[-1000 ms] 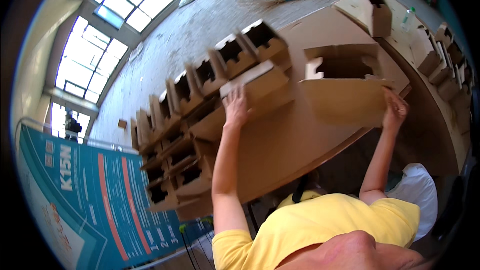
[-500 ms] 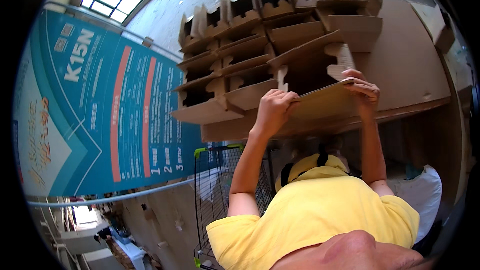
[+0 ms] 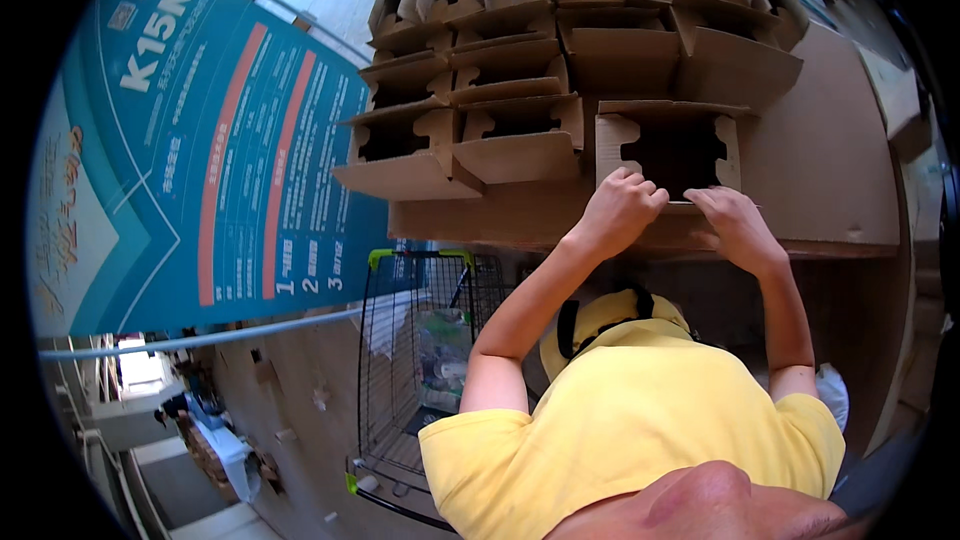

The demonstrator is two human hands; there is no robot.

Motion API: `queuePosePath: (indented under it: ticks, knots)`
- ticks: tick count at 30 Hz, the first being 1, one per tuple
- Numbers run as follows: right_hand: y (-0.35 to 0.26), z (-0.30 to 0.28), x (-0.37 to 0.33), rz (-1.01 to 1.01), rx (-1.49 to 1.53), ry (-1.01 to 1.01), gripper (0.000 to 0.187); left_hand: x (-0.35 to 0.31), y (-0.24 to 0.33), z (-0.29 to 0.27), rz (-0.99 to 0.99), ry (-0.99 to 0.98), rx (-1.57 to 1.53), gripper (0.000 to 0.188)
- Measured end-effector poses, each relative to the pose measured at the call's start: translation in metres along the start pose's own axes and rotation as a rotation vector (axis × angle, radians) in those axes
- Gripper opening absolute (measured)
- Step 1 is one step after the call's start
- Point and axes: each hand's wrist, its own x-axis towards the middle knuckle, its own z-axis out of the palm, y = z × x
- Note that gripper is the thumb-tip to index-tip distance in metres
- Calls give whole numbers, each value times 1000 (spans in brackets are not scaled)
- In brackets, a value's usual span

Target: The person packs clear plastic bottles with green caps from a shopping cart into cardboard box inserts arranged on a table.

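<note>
An open-topped brown cardboard box [image 3: 745, 145] stands at the near side of a cardboard-covered surface, its dark inside facing up. Its far flap stands out at the back, and notched side flaps edge the opening. My left hand [image 3: 628, 208] is closed on the left part of the box's near edge, fingers curled over it. At the right part of that same edge my right hand [image 3: 738, 227] grips with bent fingers. The near flap is mostly hidden behind my hands. To the left and behind stand rows of similar open cardboard boxes [image 3: 520, 155], their flaps spread.
Brown cardboard sheeting [image 3: 820, 160] covers the work surface. A black wire cart [image 3: 385, 370] with green corners stands below to the left, holding clear plastic items. A large blue-green printed banner [image 3: 180, 170] fills the left side, with a pale rail [image 3: 230, 338] along it.
The box has come level and squarer to me, standing apart from the neighbouring rows. Its near flap, raised between my hands before, has gone down, and my hands have moved closer together.
</note>
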Motion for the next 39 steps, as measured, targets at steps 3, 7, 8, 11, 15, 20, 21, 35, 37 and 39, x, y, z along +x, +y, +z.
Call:
queuePosePath:
  ticks: [3, 7, 8, 11, 15, 20, 21, 35, 37, 39]
  knots:
    - [13, -1, 31, 67, -61, -305, 19, -6, 2, 2, -117, 103, -36, 12]
    - [35, 7, 47, -101, 78, -268, 6, -36, 22, -2, -306, 511, -74, 28]
    - [41, 13, 47, -119, 74, -252, 7, -50, 29, 1, -417, 596, -78, 29]
    - [40, 16, 48, -73, 59, -262, 6, -107, 33, 21, -748, 754, -112, 30]
    - [30, 14, 41, -130, 71, -179, 13, -220, 46, 59, -1223, 850, -5, 24]
    - [28, 16, 44, -82, 57, -264, 12, -366, 55, 72, -1679, 990, 80, 19]
    - [30, 16, 47, -82, 57, -281, 12, -391, 58, 69, -1774, 968, 111, 19]
    - [75, 7, 36, 272, -95, -400, 16, -653, 50, 219, -2698, 230, 631, 34]
    - [75, 9, 37, 308, -54, -412, 16, -690, 61, 234, -2811, 366, 663, 46]
    - [83, 11, 34, 303, 32, -383, 15, -720, 71, 244, -2930, 514, 266, 56]
